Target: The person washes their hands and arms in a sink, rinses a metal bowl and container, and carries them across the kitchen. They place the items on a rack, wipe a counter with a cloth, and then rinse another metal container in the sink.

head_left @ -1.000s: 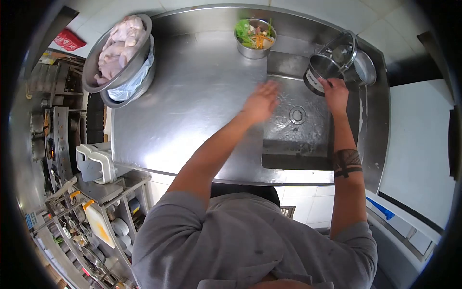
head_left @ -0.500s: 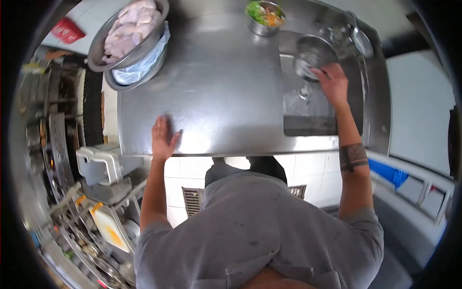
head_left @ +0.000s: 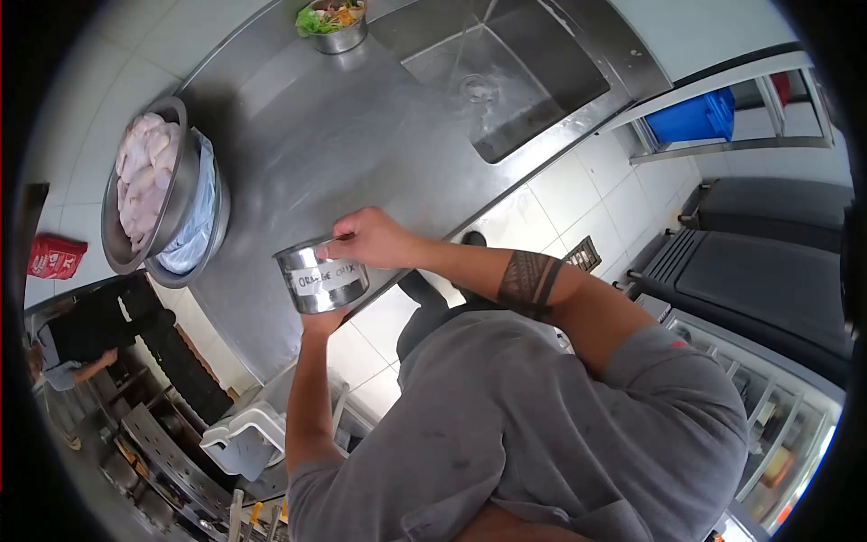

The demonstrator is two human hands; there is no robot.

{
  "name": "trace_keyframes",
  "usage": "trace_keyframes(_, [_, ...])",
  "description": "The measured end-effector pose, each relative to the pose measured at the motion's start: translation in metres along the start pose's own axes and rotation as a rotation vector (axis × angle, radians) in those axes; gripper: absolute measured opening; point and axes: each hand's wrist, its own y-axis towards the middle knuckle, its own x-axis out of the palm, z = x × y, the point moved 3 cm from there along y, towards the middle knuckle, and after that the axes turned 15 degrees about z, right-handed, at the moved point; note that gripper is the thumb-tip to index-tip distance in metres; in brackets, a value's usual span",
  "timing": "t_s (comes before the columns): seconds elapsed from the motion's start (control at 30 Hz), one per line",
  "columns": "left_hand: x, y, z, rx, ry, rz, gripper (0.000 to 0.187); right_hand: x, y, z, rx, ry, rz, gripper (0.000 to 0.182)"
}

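My right hand (head_left: 368, 237) is closed on the rim of a round stainless steel container (head_left: 318, 302). It is tilted, and a white label with handwriting that starts "ORANGE" faces me. My left hand (head_left: 323, 322) is just below and behind the container. Its fingers are hidden there, so their grip does not show. Both hands are near the front edge of the steel counter (head_left: 316, 144). What the container holds inside cannot be seen.
Left on the counter, a steel bowl of raw chicken (head_left: 144, 185) rests over a plastic-lined bowl (head_left: 199, 226). A small bowl of cut vegetables (head_left: 339, 36) is at the back, beside the sink (head_left: 506, 90). Another person's arm (head_left: 95, 366) shows at far left.
My right hand has left the sink and brought the steel container over to the left. My left hand, earlier flat on the counter, is now at the container. The view has turned.
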Motion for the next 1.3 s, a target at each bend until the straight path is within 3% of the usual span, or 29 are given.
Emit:
trace_keyframes(0.03, [0.023,0.014,-0.001,0.024,0.051,-0.011,0.068,0.002,0.003,0.004,-0.005,-0.004,-0.007,0.046])
trace_keyframes(0.1, [0.050,0.054,-0.003,0.060,0.133,-0.003,0.063,0.005,0.015,0.023,0.344,0.166,-0.003,0.051])
trace_keyframes(0.13, [0.054,0.077,0.002,0.062,0.071,0.029,0.063,0.002,0.023,0.022,0.332,0.162,-0.012,0.051])
trace_keyframes(0.2, [0.063,0.129,0.017,0.064,-0.047,0.071,0.063,-0.021,0.037,0.020,0.541,0.422,0.110,0.060])
trace_keyframes(0.27, [0.070,0.183,0.036,0.031,-0.216,0.114,0.062,-0.053,0.050,0.009,0.539,0.464,0.067,0.064])
trace_keyframes(0.4, [0.088,0.295,0.079,-0.134,-0.772,0.169,0.061,-0.130,0.072,0.006,0.472,0.716,0.309,0.065])
trace_keyframes(0.5, [0.083,0.380,0.101,-0.393,-1.463,0.136,0.061,-0.212,0.078,0.021,0.381,0.525,0.563,0.057])
trace_keyframes(0.53, [0.071,0.410,0.107,-0.394,-1.461,0.159,0.061,-0.239,0.082,0.031,0.357,0.405,0.675,0.054])
trace_keyframes(0.6, [0.022,0.451,0.116,-0.339,-0.719,0.236,0.068,-0.291,0.091,0.055,0.219,-0.103,0.663,0.050])
trace_keyframes(0.63, [-0.002,0.469,0.130,-0.357,-0.709,0.264,0.068,-0.304,0.099,0.065,0.146,-0.255,0.674,0.052])
trace_keyframes(0.7, [-0.023,0.489,0.152,-0.868,-1.270,0.514,0.062,-0.307,0.102,0.071,0.004,-0.395,0.665,0.052])
trace_keyframes(0.8, [-0.024,0.538,0.141,-0.905,-1.378,0.461,0.056,-0.292,0.113,0.081,-0.509,-0.446,0.515,0.036])
trace_keyframes(0.9, [-0.031,0.554,0.142,-0.894,-1.346,0.656,0.048,-0.272,0.126,0.083,-0.713,-0.397,0.341,0.030])
trace_keyframes(1.03, [-0.062,0.511,0.154,-0.894,-1.418,0.820,0.040,-0.259,0.142,0.080,-0.758,-0.315,0.207,0.028])
trace_keyframes(1.1, [-0.100,0.474,0.151,-0.836,-1.307,0.814,0.032,-0.252,0.158,0.085,-0.791,-0.298,0.217,0.028])
trace_keyframes(1.27, [-0.166,0.375,0.154,-0.912,-1.002,0.912,0.025,-0.226,0.214,0.082,-0.861,-0.390,0.146,0.021])
trace_keyframes(1.3, [-0.170,0.356,0.154,-0.906,-0.961,0.852,0.027,-0.224,0.217,0.066,-0.867,-0.456,0.313,0.017])
